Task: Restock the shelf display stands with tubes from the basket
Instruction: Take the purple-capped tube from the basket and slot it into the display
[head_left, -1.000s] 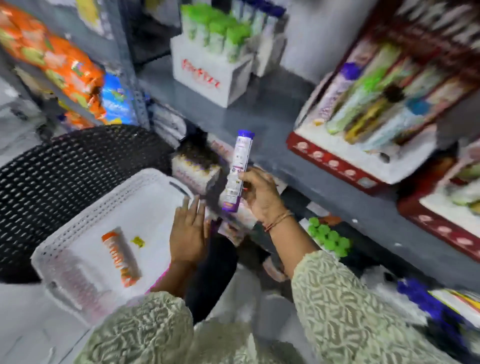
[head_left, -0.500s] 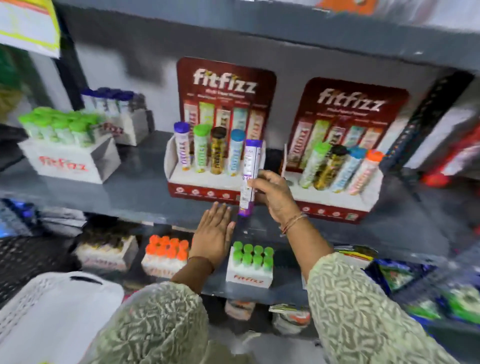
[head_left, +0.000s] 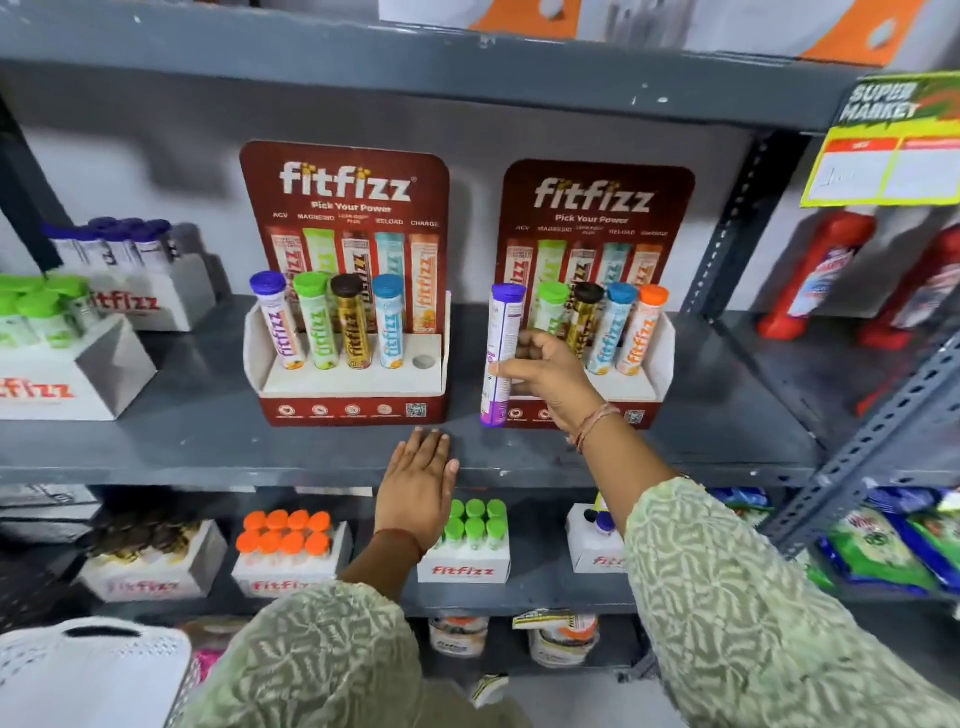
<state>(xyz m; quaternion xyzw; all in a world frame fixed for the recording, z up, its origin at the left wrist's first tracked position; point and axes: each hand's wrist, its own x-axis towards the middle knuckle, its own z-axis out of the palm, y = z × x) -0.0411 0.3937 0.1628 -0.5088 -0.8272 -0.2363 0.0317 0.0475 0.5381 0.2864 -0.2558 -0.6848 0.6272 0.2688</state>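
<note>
The right hand (head_left: 550, 379) pinches the purple-capped tube (head_left: 500, 353), which could topple the neighbouring green-capped tube (head_left: 549, 312) if lowered crooked.

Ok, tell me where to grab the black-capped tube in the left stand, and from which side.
Grip the black-capped tube at its cap end, from above and in front. It leans back in its hole in the left stand, with neighbouring tubes close on both sides, so only the top is free.

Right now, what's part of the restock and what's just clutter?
Job:
right hand gripping purple-cap tube
right display stand
left display stand, one empty hole
white basket

Just there:
left hand flat on shelf edge
red bottles
stock boxes
</note>
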